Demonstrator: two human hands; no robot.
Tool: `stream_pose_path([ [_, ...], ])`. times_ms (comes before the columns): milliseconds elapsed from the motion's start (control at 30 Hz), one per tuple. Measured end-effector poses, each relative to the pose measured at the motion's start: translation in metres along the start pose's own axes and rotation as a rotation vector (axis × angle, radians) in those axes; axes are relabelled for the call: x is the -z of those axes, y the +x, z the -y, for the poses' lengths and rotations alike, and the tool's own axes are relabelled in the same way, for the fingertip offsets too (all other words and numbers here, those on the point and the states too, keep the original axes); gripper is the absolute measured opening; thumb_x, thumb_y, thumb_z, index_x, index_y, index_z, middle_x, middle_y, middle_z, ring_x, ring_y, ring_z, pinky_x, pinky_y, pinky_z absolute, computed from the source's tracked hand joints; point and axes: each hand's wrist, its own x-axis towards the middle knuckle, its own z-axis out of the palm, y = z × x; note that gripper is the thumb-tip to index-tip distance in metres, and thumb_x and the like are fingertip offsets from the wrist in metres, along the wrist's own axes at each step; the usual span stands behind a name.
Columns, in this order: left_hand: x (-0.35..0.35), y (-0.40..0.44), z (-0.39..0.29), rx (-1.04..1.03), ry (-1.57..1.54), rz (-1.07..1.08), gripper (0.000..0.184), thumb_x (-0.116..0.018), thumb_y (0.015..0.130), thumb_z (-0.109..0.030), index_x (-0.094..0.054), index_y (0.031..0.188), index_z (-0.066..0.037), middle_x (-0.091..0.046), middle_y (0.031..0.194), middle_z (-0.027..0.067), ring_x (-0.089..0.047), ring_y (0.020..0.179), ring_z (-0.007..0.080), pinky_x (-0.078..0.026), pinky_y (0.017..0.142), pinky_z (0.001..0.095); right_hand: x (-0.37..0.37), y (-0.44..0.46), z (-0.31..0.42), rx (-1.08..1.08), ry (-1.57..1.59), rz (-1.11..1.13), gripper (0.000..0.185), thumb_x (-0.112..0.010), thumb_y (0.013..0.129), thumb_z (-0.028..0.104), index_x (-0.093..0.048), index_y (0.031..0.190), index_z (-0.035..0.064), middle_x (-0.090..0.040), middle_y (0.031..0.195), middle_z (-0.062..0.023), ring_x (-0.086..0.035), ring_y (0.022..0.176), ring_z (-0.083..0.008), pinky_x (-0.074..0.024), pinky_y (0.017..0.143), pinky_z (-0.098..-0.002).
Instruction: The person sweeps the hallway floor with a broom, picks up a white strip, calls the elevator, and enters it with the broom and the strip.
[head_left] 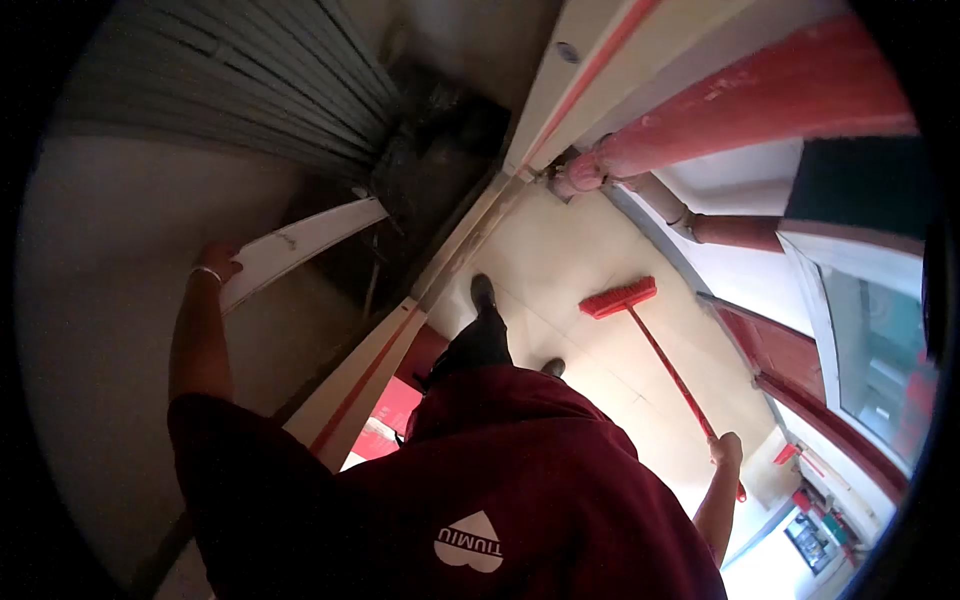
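Note:
My left hand (222,262) grips the near end of a long white panel (290,250) whose far end reaches a dark recess. A thin bracelet circles that wrist. My right hand (727,449) is closed around the red handle of a broom (668,365), close to the handle's end. The broom's red bristle head (618,297) rests on the pale tiled floor (590,240), ahead of my feet and to the right.
Red pipes (740,95) run along the upper right. Grey vertical pipes or cables (270,70) stand in the dark recess (440,150) at the upper left. A door frame with a red stripe (365,385) borders it. A window (875,350) is at the right.

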Motion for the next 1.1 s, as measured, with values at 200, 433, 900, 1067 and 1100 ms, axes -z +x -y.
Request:
stream_pose_path([
  [200, 0.070, -0.081, -0.093, 0.112, 0.040, -0.052, 0.040, -0.069, 0.066, -0.012, -0.058, 0.103, -0.003, -0.060, 0.104, 0.0127, -0.056, 0.097, 0.0250, -0.044, 0.085, 0.0333, -0.042, -0.007, -0.061, 0.098, 0.044, -0.127, 0.040, -0.058, 0.074, 0.040, -0.062, 0.070, 0.0004, -0.061, 0.072, -0.0173, -0.059, 0.074, -0.0355, -0.0462, 0.067, -0.0435],
  [433, 0.058, -0.109, -0.112, -0.072, -0.008, -0.208, 0.024, -0.066, 0.065, -0.013, -0.064, 0.086, 0.000, -0.064, 0.089, 0.0124, -0.061, 0.079, 0.0225, -0.048, 0.072, 0.0319, -0.105, 0.022, -0.023, 0.241, 0.401, -0.179, 0.028, -0.057, 0.079, 0.036, -0.063, 0.089, 0.0105, -0.062, 0.090, -0.0139, -0.058, 0.086, -0.0322, -0.0460, 0.075, -0.0389],
  [900, 0.002, -0.294, -0.247, -0.216, 0.093, -0.234, 0.028, -0.067, 0.061, -0.016, -0.065, 0.088, -0.005, -0.064, 0.082, 0.0154, -0.061, 0.077, 0.0259, -0.047, 0.073, 0.0340, -0.277, 0.131, -0.083, 0.241, 0.580, 0.323, 0.038, -0.056, 0.079, 0.037, -0.060, 0.061, 0.0035, -0.053, 0.048, -0.0090, -0.055, 0.044, -0.0207, -0.0434, 0.043, -0.0361],
  [1067, -0.087, -0.314, -0.311, -0.251, 0.131, -0.147, 0.034, -0.066, 0.063, -0.015, -0.062, 0.096, -0.006, -0.064, 0.092, 0.0139, -0.061, 0.085, 0.0273, -0.047, 0.077, 0.0355, -0.372, 0.034, -0.238, -0.129, 0.610, 0.394, 0.047, -0.059, 0.078, 0.044, -0.058, 0.058, 0.0016, -0.056, 0.049, -0.0096, -0.057, 0.044, -0.0205, -0.0472, 0.046, -0.0338],
  [1100, -0.104, -0.320, -0.328, -0.266, 0.125, -0.113, 0.033, -0.066, 0.064, -0.015, -0.062, 0.096, -0.007, -0.064, 0.093, 0.0133, -0.061, 0.086, 0.0276, -0.047, 0.078, 0.0359, -0.396, 0.017, -0.267, -0.208, 0.655, 0.361, 0.046, -0.058, 0.079, 0.043, -0.059, 0.060, 0.0009, -0.057, 0.050, -0.0117, -0.059, 0.046, -0.0213, -0.0480, 0.049, -0.0339],
])
